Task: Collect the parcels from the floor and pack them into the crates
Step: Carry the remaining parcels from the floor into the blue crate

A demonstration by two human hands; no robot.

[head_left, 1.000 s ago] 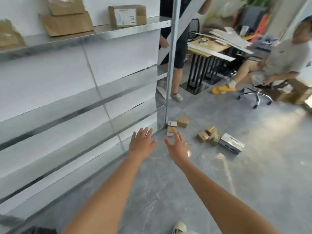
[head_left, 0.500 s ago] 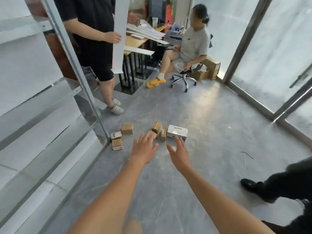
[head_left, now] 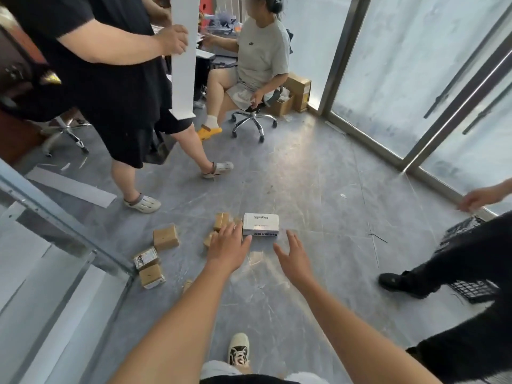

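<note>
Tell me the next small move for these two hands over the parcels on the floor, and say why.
Probably lower both hands onto the white box and grip its two short ends. The left hand and right hand are open, hold nothing and flank its near side, so it looks like the closest parcel. The small brown parcels lie further left; the black crate waits at right.

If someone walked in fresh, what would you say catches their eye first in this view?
Probably the two bare forearms stretching forward, the open left hand and open right hand hovering over the white rectangular printed box on the grey floor. Next, the small brown cardboard parcels scattered to its left. Then the tall white panel that a standing person in black holds, upper left.
</note>
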